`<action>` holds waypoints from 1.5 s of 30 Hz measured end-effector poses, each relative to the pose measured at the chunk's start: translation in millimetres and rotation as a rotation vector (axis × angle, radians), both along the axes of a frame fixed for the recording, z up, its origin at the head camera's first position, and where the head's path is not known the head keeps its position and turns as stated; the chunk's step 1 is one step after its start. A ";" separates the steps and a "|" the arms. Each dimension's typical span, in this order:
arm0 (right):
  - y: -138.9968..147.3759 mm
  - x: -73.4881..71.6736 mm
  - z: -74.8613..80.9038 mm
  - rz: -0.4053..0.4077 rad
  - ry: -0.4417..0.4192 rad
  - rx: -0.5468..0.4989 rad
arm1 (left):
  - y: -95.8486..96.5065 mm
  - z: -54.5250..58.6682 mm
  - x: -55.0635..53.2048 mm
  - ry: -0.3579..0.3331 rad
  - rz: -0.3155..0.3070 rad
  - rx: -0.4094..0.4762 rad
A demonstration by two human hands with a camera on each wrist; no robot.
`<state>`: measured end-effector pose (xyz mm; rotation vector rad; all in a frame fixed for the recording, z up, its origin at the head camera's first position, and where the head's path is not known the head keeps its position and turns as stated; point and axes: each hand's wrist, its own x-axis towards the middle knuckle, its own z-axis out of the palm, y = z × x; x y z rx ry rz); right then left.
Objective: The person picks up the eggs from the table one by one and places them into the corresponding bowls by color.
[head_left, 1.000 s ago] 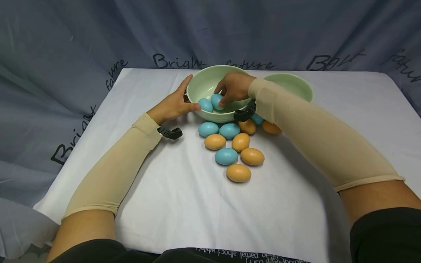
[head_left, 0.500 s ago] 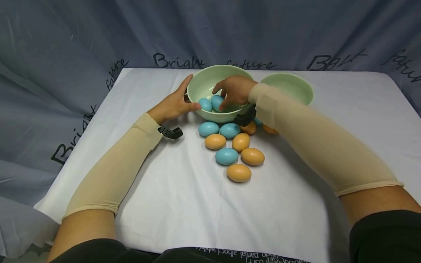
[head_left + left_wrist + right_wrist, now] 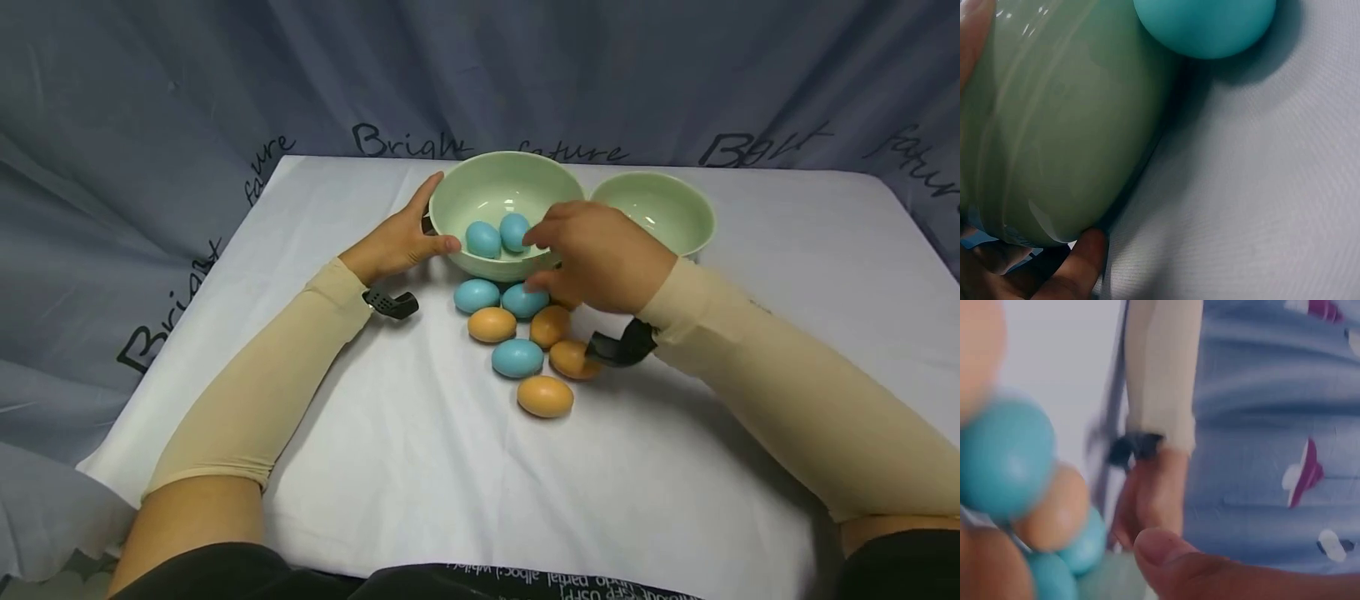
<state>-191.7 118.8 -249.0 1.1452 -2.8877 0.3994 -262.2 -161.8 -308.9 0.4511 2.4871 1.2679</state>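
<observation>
My left hand (image 3: 397,243) grips the left side of a light green bowl (image 3: 468,196), thumb at the rim and the other fingers along the outer wall. The left wrist view shows a fingertip (image 3: 1090,247) low against the bowl's side. Inside that bowl lie two blue eggs, one (image 3: 482,240) left of the other (image 3: 513,232). Holding nothing, my right hand (image 3: 600,254) hovers over the bowl's front right rim with its fingers loosely bent. Below its thumb sits a blue egg (image 3: 523,302) on the cloth. The right wrist view is blurred, with the thumb (image 3: 1169,547) near several eggs.
In front of the bowl several blue and orange eggs form a cluster, including an orange egg (image 3: 545,396) nearest me and a blue egg (image 3: 517,358) behind it. A second green bowl (image 3: 667,208) stands to the right. A grey curtain (image 3: 480,75) hangs behind the white-covered table (image 3: 390,467).
My right hand has let go of the right-hand blue egg in the bowl and moved out to the right and toward me. The left hand has stayed on the bowl.
</observation>
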 end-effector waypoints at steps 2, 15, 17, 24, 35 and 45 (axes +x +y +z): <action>4.7 18.4 -5.2 0.049 0.036 -0.024 | 0.6 0.6 -0.9 0.004 0.005 -0.002; 6.5 35.2 -41.9 0.021 0.184 0.087 | 2.2 1.3 4.1 -0.020 0.017 0.004; 4.8 38.4 -42.7 0.091 0.182 0.038 | 2.7 2.6 4.9 -0.014 0.016 -0.005; -9.4 48.0 -47.9 0.267 0.167 0.046 | 2.4 0.3 2.0 -0.009 0.007 0.024; -25.8 58.2 -55.6 0.356 0.074 0.092 | 0.8 -4.7 -0.7 -0.016 0.016 0.002; -18.5 61.0 -39.7 0.347 -0.042 0.200 | -0.2 -2.3 -0.3 -0.003 -0.023 0.049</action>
